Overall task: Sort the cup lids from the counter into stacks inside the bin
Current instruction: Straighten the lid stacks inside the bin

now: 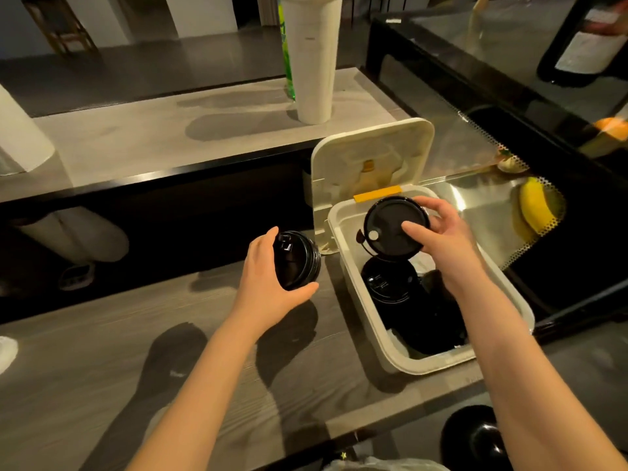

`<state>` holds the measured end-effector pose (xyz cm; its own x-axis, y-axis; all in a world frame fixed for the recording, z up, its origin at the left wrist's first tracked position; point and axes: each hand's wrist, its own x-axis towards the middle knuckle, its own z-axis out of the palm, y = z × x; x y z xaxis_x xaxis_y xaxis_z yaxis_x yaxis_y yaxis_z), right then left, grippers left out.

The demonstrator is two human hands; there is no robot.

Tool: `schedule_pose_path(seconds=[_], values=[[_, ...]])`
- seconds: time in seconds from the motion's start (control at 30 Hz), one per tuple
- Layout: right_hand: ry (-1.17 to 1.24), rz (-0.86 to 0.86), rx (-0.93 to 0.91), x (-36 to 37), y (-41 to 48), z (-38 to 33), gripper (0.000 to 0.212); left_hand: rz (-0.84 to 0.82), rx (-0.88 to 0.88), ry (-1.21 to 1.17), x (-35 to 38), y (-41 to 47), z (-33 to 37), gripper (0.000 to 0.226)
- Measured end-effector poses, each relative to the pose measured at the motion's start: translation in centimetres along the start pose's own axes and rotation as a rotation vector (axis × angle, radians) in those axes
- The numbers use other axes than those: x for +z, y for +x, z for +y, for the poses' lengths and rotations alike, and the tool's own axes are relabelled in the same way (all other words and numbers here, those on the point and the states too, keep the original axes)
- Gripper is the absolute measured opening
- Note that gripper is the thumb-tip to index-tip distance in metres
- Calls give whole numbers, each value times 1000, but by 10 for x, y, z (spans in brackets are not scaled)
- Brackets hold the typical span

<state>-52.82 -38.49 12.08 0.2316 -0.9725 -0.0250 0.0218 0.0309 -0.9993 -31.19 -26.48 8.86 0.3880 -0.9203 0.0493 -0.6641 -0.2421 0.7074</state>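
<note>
Black lid (390,220) pinched in right grip (441,241) above bin (435,363); left grip (268,283) holds lid stack (304,263).

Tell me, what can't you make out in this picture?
Head view only:
- Count of binned lids: black on black in the bin, partly behind the right hand and its lid.
- Count in the stack the left hand holds: edges blur together.
- Label on the bottle: blurred, cut by the top edge.

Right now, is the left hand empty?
No, the left hand grips a stack of black lids, fingers curled round it.
</note>
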Motion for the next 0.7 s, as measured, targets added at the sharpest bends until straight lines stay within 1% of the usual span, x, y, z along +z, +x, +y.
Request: schedule_pose_path(seconds=[0.13, 0.2, 0.3, 0.37, 0.4, 0.47, 0.53, 0.6, 0.7], values=[[-24, 52, 26, -37, 3, 4, 37, -19, 13, 1, 11, 6, 11, 103], [-76, 45, 51, -57, 4, 2, 35, -29, 32, 6, 18, 8, 17, 103], [-260, -102, 101, -85, 6, -5, 30, -47, 66, 21, 27, 9, 24, 103], [-327, -201, 173, -94, 8, -4, 29, -51, 78, 17, 31, 9, 28, 104], [-358, -227, 210, -95, 9, 0, 27, -54, 81, 13, 33, 10, 30, 104], [-481, -222, 247, -92, 10, 13, 25, -67, 89, 6, 37, 10, 33, 104], [-701, -181, 235, -90, 12, 29, 28, -79, 95, 4, 40, 10, 35, 104], [-927, -125, 169, -87, 10, 41, 33, -88, 98, -1, 42, 10, 37, 105], [-1073, -52, 21, -83, 3, 57, 34, -104, 102, -4, 44, 10, 39, 104]])
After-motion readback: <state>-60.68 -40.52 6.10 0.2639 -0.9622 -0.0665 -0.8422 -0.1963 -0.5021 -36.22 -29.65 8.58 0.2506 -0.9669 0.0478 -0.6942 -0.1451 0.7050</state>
